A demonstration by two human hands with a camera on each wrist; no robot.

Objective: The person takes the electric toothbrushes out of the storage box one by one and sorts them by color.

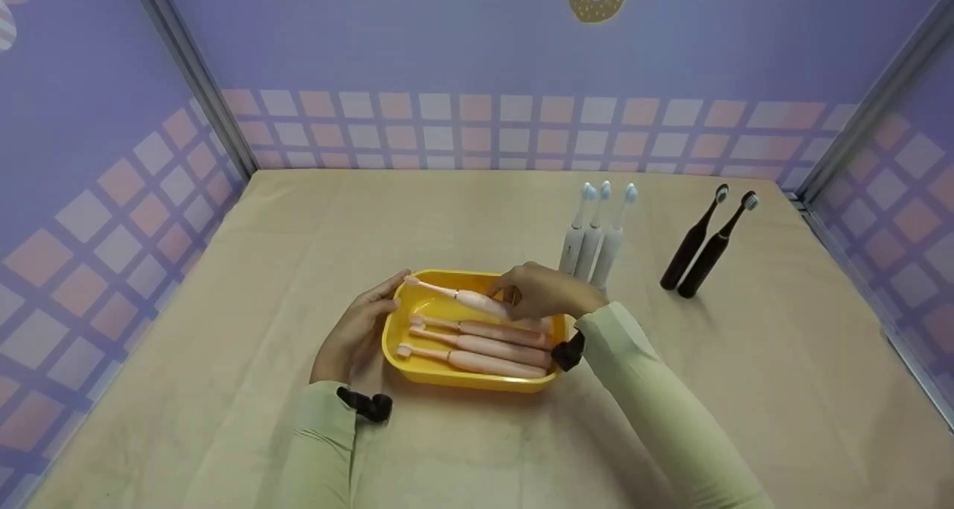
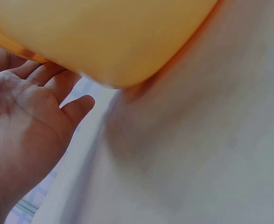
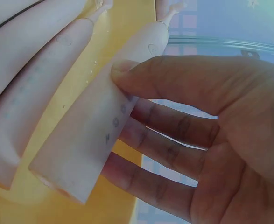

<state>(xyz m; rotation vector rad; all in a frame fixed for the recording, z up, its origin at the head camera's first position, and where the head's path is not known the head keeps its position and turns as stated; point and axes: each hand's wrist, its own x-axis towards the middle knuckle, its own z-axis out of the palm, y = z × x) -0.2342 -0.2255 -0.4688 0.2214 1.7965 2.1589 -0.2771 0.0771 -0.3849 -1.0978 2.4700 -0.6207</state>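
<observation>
Pale sleeves (image 1: 678,412) in foreground. Left hand (image 1: 356,326) grips yellow tray (image 1: 440,379) at left end. Right hand (image 1: 550,289) pinches pink toothbrush (image 1: 475,301) over tray; three more pink toothbrushes (image 1: 501,347) lie inside. Held handle's lettering (image 3: 116,123) partly covered, looks like "HOO". White toothbrush (image 1: 572,248) marking too small to read.
</observation>
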